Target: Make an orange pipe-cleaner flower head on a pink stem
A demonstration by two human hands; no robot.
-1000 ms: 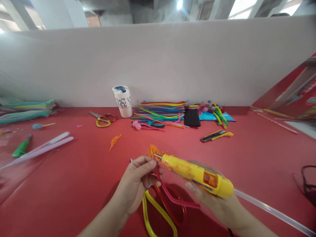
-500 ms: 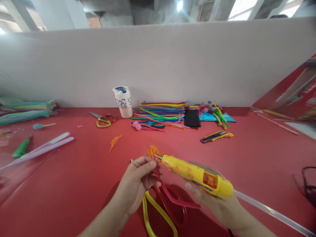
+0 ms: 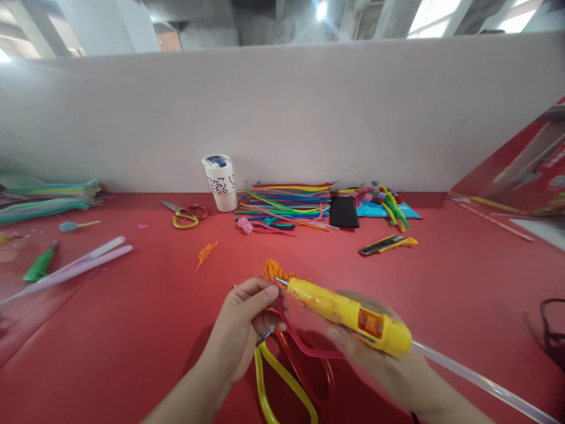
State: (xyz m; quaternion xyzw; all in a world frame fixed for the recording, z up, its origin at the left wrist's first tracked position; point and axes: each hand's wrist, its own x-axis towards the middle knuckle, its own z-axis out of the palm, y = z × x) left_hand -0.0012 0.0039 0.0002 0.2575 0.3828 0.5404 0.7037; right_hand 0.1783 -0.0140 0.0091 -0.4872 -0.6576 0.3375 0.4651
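My left hand pinches a dark pink pipe cleaner near its upper end; the rest of it bends down to the right. Just beyond those fingertips is a fringed orange piece, partly hidden by the hand and the nozzle. My right hand is wrapped round a yellow hot glue gun, its metal tip at the orange fringe beside my left thumb. A clear glue stick juts from the gun's back. Under my hands lie large scissors with one yellow and one red handle.
Several coloured pipe cleaners lie along the back wall beside a white cup and a black flat object. A utility knife lies right, small scissors back left, an orange scrap nearer. Green-handled tool at far left.
The glue gun and my right hand have shifted slightly left, with the nozzle still at the orange fringe. My left hand has barely moved.
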